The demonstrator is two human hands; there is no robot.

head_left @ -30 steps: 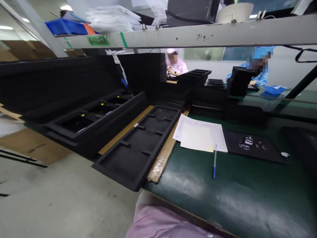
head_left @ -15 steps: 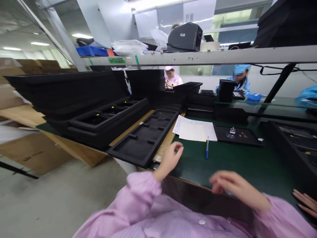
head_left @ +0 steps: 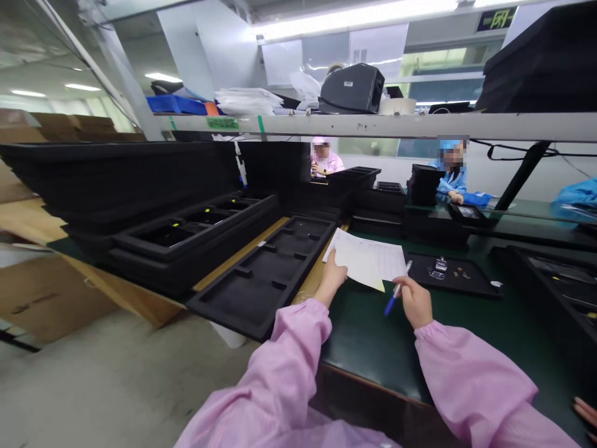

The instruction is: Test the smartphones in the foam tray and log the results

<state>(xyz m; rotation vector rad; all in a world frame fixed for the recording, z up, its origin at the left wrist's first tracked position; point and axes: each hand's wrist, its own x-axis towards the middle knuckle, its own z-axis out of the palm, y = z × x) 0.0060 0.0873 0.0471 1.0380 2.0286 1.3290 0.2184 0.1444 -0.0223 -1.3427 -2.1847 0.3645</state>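
Note:
My left hand (head_left: 332, 277) grips the left edge of the printed paper sheets (head_left: 368, 255), its thumb pointing to the right. A yellow corner sticks out from under the sheets on the near side. My right hand (head_left: 416, 300) is closed around a pen (head_left: 390, 303) just right of the paper; the pen's blue end points down and toward me. Right of the papers, a flat black tray (head_left: 461, 283) carries a small shiny metal device (head_left: 439, 267) and a few little brownish pieces. To the left lies a long black foam tray (head_left: 275, 267) with several recesses.
Tall stacks of black foam trays (head_left: 130, 180) stand at the left. More black trays (head_left: 550, 292) are at the right. Another person's fingers (head_left: 585, 410) show at the lower right edge. A shelf beam (head_left: 354, 126) crosses above the green table (head_left: 364, 354). Two people sit beyond.
Both hands have moved forward over the table. My left hand has taken hold of the paper, and my right hand has picked up the pen that lay beside it.

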